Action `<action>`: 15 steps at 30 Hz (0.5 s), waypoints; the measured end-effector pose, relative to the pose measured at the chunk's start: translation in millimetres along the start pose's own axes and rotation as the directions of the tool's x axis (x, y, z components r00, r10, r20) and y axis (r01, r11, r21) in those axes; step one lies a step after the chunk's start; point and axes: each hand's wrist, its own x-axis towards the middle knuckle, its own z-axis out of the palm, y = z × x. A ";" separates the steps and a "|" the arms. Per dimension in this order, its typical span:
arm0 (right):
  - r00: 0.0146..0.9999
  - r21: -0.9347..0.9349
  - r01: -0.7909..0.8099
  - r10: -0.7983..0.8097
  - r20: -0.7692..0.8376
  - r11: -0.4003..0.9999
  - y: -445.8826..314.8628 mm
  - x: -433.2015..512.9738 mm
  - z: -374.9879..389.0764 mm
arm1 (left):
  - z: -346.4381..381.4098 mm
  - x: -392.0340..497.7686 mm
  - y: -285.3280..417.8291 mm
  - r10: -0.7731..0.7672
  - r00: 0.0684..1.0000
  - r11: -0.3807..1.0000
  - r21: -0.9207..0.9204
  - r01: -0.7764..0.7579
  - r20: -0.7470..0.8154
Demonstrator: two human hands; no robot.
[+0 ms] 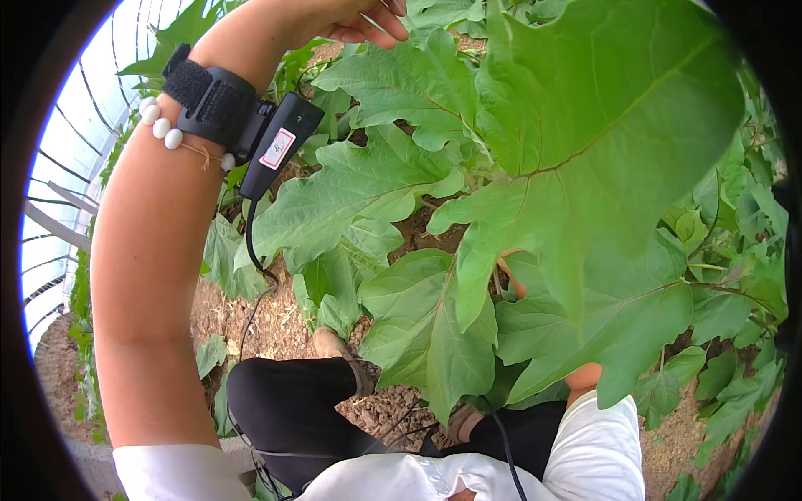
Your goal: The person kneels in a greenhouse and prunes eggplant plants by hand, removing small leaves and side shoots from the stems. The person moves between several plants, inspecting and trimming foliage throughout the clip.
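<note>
My left hand (369,25) is at the top edge, partly cut off, its fingers bent beside a lobed green leaf; whether they hold anything cannot be told. On that wrist are a black strap with a small black device (282,147) and a white bead bracelet (161,128). My right hand is mostly hidden under leaves; a bit of skin (515,278) shows between them, and its forearm (583,376) comes out lower down. Large leaves with purplish veins, apparently eggplant, fill the middle. One big leaf (601,138) rises close to the camera and covers much of the view.
Dry soil with straw bits (216,313) shows between the plants. My bent knee (288,401) and a shoe (332,344) are below. Black cables (250,238) run from the wrist device down to my lap. A ribbed greenhouse wall (69,144) curves along the left; more foliage (745,250) stands right.
</note>
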 end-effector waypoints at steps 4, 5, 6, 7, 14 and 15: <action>0.965 -0.125 0.261 -0.263 0.001 0.957 -7.9 17.6 -15.9 | 37.6 -6.0 -17.4 0.047 0.999 0.969 -0.243 -0.049 -0.012; 0.974 -0.104 0.221 -0.225 -0.030 0.970 -8.4 21.0 -16.2 | 48.8 -10.3 -18.7 0.094 0.993 0.973 -0.202 -0.107 -0.074; 0.981 -0.079 0.180 -0.185 -0.062 0.980 -7.3 23.3 -14.4 | 57.9 -16.1 -18.7 0.128 0.988 0.972 -0.186 -0.141 -0.083; 0.983 -0.031 0.168 -0.170 -0.072 0.985 -5.5 25.3 -11.4 | 65.7 -21.3 -17.3 0.160 0.983 0.970 -0.167 -0.174 -0.090; 0.976 -0.453 0.217 -0.182 0.120 0.865 23.4 34.0 14.3 | 95.2 -54.5 -31.0 0.317 0.892 0.910 -0.160 -0.382 -0.322; 0.973 -0.549 0.230 -0.183 0.140 0.804 23.9 34.8 12.9 | 98.9 -62.3 -42.5 0.376 0.819 0.892 -0.070 -0.447 -0.433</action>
